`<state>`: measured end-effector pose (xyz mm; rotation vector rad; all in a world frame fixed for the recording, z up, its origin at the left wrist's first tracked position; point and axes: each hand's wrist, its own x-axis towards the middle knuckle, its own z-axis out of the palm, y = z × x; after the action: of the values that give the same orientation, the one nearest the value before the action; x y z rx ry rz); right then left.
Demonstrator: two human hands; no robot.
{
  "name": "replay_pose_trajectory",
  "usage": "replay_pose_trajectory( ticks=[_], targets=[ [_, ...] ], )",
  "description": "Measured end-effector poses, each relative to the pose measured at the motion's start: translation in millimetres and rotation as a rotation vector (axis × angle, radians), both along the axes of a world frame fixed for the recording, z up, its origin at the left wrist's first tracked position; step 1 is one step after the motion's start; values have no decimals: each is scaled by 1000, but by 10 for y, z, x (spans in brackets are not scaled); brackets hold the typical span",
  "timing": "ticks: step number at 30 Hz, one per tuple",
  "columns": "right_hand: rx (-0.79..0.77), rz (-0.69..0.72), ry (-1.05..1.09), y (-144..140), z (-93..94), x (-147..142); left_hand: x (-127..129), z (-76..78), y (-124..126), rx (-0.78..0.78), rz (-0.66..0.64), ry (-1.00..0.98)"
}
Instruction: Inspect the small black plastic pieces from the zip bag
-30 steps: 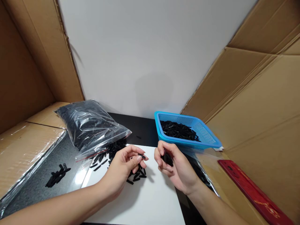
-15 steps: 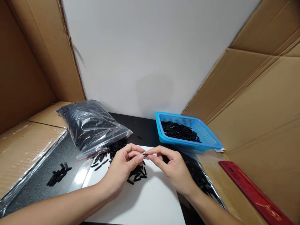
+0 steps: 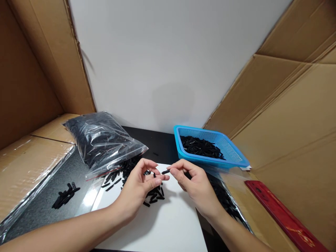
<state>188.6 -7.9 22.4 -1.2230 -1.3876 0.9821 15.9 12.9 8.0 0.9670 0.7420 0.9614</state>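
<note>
Both my hands are raised over a white board [image 3: 173, 217]. A small, slim black piece [image 3: 165, 172] is pinched between the thumb and index fingertip of my right hand [image 3: 193, 178], pointing left. Something dark shows behind that hand's curled fingers; I cannot make it out. My left hand [image 3: 139, 183] faces it with fingers partly spread, and another short black piece [image 3: 154, 175] shows at its fingers, apparently held there. Beneath and behind my left hand lie many loose black pieces [image 3: 154, 196], partly hidden by it.
A clear zip bag [image 3: 99, 136] full of black pieces lies at the back left. At the back right stands a blue basket [image 3: 181, 152] with more. A small pile [image 3: 65, 196] is on the grey surface. A red case [image 3: 280, 213] lies right; cardboard [image 3: 294, 115] walls the sides.
My hands have moved slightly apart from where their fingertips met. The left fingers have spread and the middle ones stretched out; the right hand has drawn its black piece away.
</note>
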Motion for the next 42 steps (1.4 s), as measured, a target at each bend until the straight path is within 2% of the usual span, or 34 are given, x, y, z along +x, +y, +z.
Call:
replay_pose_trajectory(
  ticks=[5, 8, 14, 16, 22, 30, 35, 37, 38, 40, 42],
  targets=[
    [-71, 3, 107, -1, -31, -9, 8, 62, 24, -114, 47, 38],
    [-120, 23, 212, -3, -24, -31, -1, 76, 38, -107, 18, 30],
    [-274, 119, 609, 16, 63, -30, -17, 54, 19, -88, -60, -16],
    [-299, 128, 647, 28, 73, -18, -12, 56, 14, -68, -60, 3],
    [-276, 111, 460, 52, 25, -29, -7, 90, 9, -36, -61, 43],
    [-232, 141, 355, 56, 3, -18, -21, 74, -10, -16, -83, 36],
    [-115, 134, 98, 41, -5, 0, -11, 94, -6, 2, -89, 71],
    [-74, 97, 53, 48, -22, 1, -28, 84, 16, 74, -107, 172],
    [-75, 75, 63, 54, -35, 1, -43, 68, 33, 160, -119, 262],
    [-117, 48, 145, 66, -62, -2, -79, 12, 76, 452, -146, 506],
    [-170, 53, 263, 72, -76, -7, -114, -72, 122, 833, -182, 771]
  ],
)
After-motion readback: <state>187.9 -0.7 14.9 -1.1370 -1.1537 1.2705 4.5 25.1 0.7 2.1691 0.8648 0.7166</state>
